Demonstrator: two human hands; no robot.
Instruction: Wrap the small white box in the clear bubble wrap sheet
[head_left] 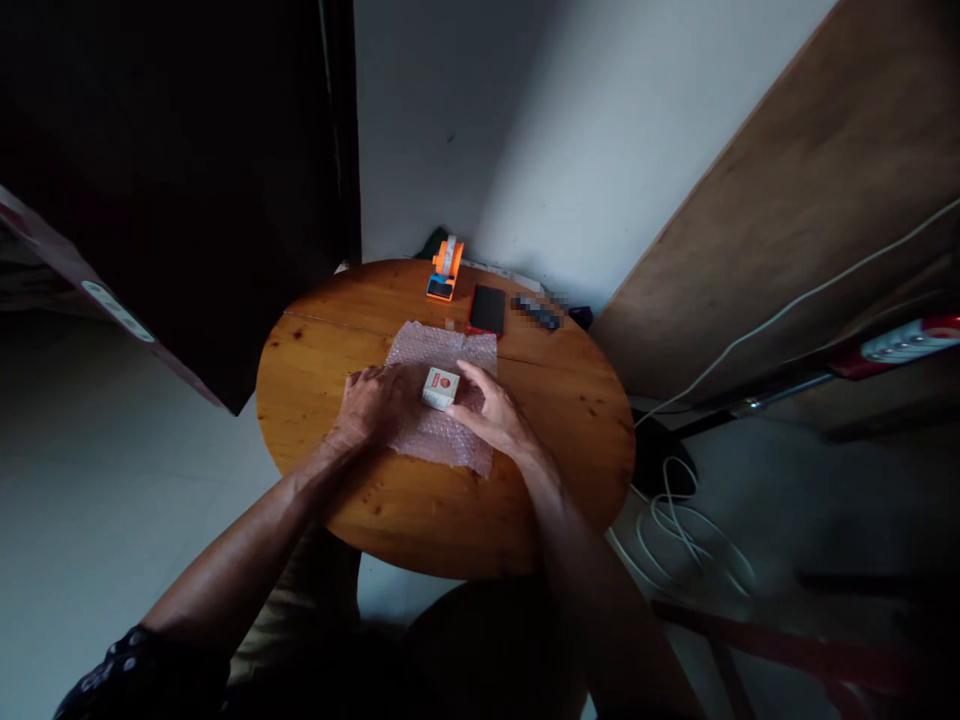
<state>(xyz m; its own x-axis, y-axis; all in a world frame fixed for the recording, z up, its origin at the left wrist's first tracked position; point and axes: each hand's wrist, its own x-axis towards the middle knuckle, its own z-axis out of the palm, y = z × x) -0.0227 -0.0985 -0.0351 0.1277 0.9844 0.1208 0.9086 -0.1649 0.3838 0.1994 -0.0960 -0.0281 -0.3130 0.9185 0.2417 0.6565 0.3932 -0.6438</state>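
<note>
A small white box [440, 389] with red print sits on a sheet of bubble wrap [431, 345], which lies flat on the round wooden table [577, 420]. Around the box's right side curves my right hand [491, 405], thumb and fingers apart; the thumb is close to the box's near right corner, and I cannot tell whether it touches. My left hand [367, 402] rests at the left edge of the bubble wrap with its fingers laid out towards the box, not gripping it. Shadow hides part of those fingertips.
At the table's far side stand an orange tape dispenser [445, 268], a dark flat phone-like object with red edges [487, 310] and a blurred dark item [536, 312]. A white wall [465, 130] rises behind. Loose white cable [686, 525] lies on the floor at right.
</note>
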